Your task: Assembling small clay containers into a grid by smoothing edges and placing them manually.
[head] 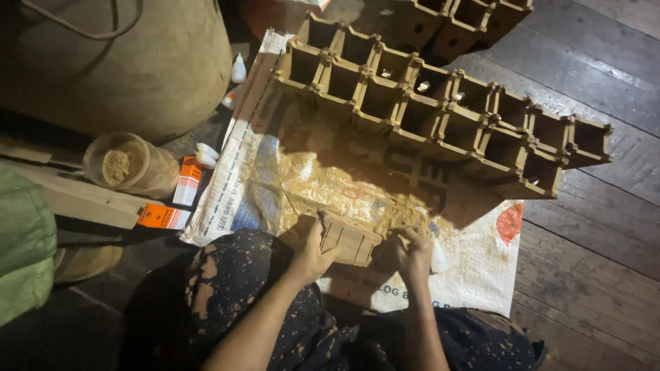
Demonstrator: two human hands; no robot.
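A small wooden slatted box [349, 240] rests on the white woven sack [275, 172] just in front of my knees. My left hand [313, 249] grips its left end. My right hand [411, 247] closes on its right end, fingers curled over the edge. A small white glue bottle [438, 257] lies on the sack right beside my right hand. Sawdust covers the sack around the box.
A long row of joined square wooden boxes [447, 113] crosses the sack's far side, more [467, 17] stacked behind. At left stand a clear jar of sawdust [127, 165], orange-white cartons [187, 182], white bottles [238, 69] and a big round sack [117, 62]. Dark floorboards [591, 261] lie to the right.
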